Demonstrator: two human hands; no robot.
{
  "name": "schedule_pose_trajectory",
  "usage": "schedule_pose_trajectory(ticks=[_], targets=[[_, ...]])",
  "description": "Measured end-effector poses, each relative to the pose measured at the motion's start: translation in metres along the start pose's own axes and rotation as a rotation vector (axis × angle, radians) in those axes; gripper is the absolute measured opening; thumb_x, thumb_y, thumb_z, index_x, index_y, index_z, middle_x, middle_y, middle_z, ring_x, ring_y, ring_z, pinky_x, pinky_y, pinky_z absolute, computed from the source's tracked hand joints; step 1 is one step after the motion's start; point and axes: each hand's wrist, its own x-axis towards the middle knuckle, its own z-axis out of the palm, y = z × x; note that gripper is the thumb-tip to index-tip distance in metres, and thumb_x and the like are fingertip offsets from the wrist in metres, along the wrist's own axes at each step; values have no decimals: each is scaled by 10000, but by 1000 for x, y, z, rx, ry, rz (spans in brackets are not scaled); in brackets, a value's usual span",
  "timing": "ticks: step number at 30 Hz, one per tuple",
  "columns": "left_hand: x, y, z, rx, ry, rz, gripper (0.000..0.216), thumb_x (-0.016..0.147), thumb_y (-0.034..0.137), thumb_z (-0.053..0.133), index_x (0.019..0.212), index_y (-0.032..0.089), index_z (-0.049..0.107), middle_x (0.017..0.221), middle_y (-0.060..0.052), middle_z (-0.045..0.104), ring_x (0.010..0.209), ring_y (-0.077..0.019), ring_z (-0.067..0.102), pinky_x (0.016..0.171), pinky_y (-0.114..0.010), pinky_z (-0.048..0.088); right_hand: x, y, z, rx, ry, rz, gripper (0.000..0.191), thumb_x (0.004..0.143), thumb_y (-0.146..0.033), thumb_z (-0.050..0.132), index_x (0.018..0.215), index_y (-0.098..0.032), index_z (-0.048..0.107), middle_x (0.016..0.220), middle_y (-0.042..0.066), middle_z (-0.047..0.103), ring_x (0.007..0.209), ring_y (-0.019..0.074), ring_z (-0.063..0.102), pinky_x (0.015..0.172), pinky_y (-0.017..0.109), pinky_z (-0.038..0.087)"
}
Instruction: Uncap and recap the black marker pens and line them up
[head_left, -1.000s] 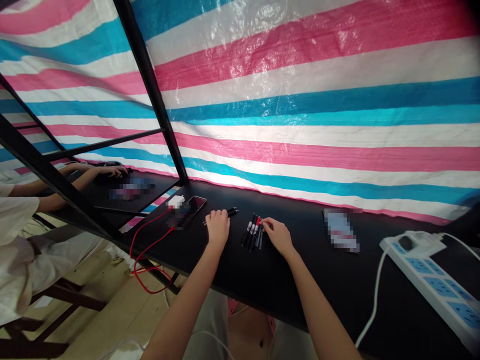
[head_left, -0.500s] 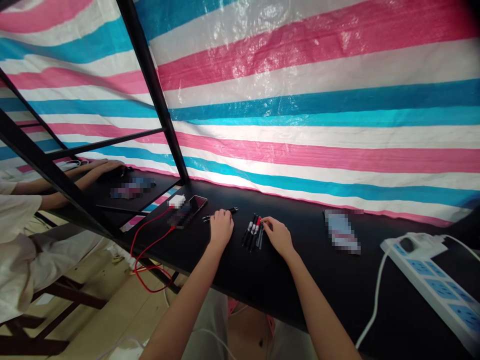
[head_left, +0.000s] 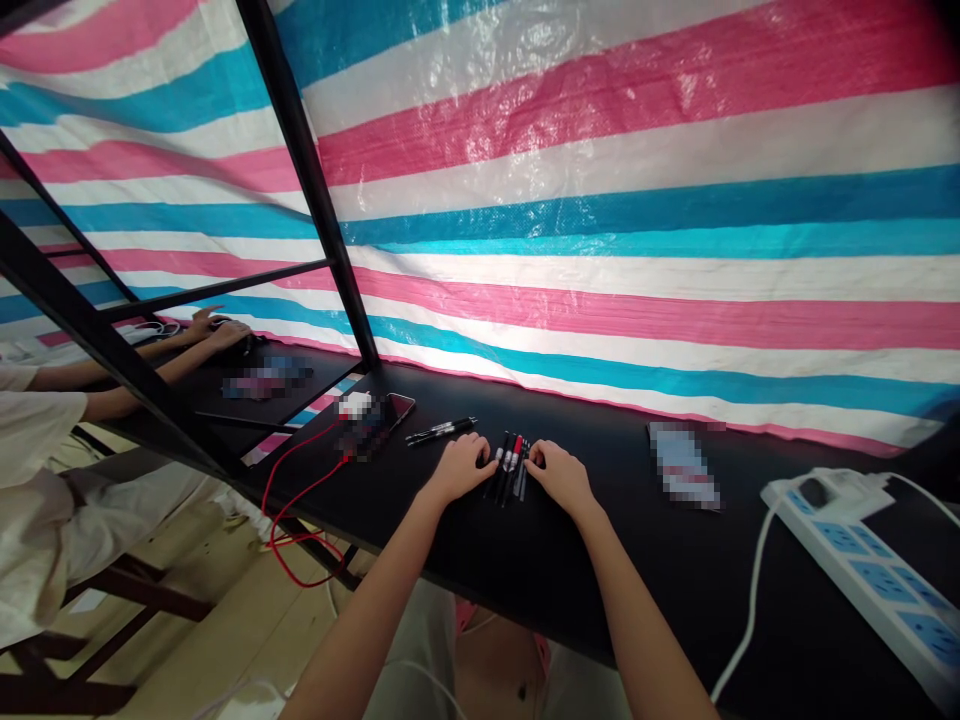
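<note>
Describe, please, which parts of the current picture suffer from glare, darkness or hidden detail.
Head view: shiny glare spots the striped sheet; head view: dark pens partly blend into the black desk; head view: pixel blocks cover an item left of the power strip.

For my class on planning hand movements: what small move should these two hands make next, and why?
Probably a gentle inward squeeze: the left hand and right hand closely flank the cluster of pens, one on each side, and the pens lie side by side with uneven ends.
</note>
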Motion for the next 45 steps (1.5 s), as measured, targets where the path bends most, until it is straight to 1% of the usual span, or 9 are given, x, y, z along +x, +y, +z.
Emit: schedule_pose_trajectory(ticks=[4, 12, 18, 23, 26, 33, 36, 41, 45], targets=[[1, -1, -1, -6, -11, -40, 109, 672, 267, 525, 712, 198, 450, 732, 13, 509, 748, -163, 477, 648, -272, 316, -1, 0, -2, -41, 19, 11, 126, 752, -313, 520, 699, -199, 512, 736, -26, 541, 605, 96, 464, 528, 230, 219], [1, 0, -5, -146, -17, -121, 169, 646, 185, 499, 811, 209, 470, 692, 34, 512, 704, -142, 495, 658, -258, 338, -4, -6, 1, -173, 70, 10, 237, 770, -416, 495, 694, -191, 497, 739, -2, 540, 597, 110, 497, 521, 243, 223], [3, -6, 0, -197, 6, -133, 144, 640, 179, 516, 770, 206, 460, 668, 46, 499, 660, -120, 486, 627, -233, 341, -4, -4, -3, -220, -6, 58, 134, 784, -312, 465, 726, -195, 492, 784, 19, 550, 637, 142, 549, 518, 241, 258], [4, -9, 2, -243, 13, -112, 179, 694, 271, 538, 844, 210, 460, 603, 63, 451, 592, -109, 468, 590, -222, 325, -5, -4, -4, -331, 54, 208, 141, 819, -234, 389, 864, -144, 489, 852, 98, 560, 688, 209, 606, 529, 263, 336], [3, -10, 3, -259, 36, -90, 184, 713, 253, 516, 883, 215, 458, 591, 71, 430, 567, -98, 455, 584, -213, 320, -4, -1, -5, -366, 71, 266, 159, 827, -216, 382, 893, -116, 486, 852, 128, 567, 723, 235, 620, 554, 272, 377], [0, -9, 4, -276, 71, -88, 265, 733, 199, 470, 997, 214, 444, 607, 70, 422, 570, -92, 453, 603, -212, 336, -6, 4, -5, -400, 48, 263, 199, 856, -223, 369, 872, -112, 534, 845, 150, 596, 765, 239, 622, 620, 284, 410], [0, -9, 2, -290, 67, -97, 282, 739, 196, 463, 1020, 205, 439, 602, 68, 415, 567, -95, 450, 600, -213, 337, -6, 5, -4, -390, 49, 242, 264, 881, -261, 339, 854, -121, 561, 820, 143, 609, 755, 228, 621, 627, 281, 406], [0, -5, -1, -257, 103, 6, 239, 744, 188, 465, 982, 209, 477, 610, 58, 444, 579, -99, 452, 605, -218, 341, -3, 6, -3, -299, 65, 250, 358, 894, -341, 296, 821, -152, 592, 765, 112, 623, 714, 223, 611, 620, 287, 391], [1, -3, -2, -190, 162, 44, 178, 751, 197, 492, 928, 216, 503, 635, 46, 492, 622, -110, 468, 633, -229, 354, 4, 10, 0, -91, 127, 322, 409, 892, -392, 247, 812, -185, 590, 767, 101, 621, 715, 222, 589, 615, 295, 370]])
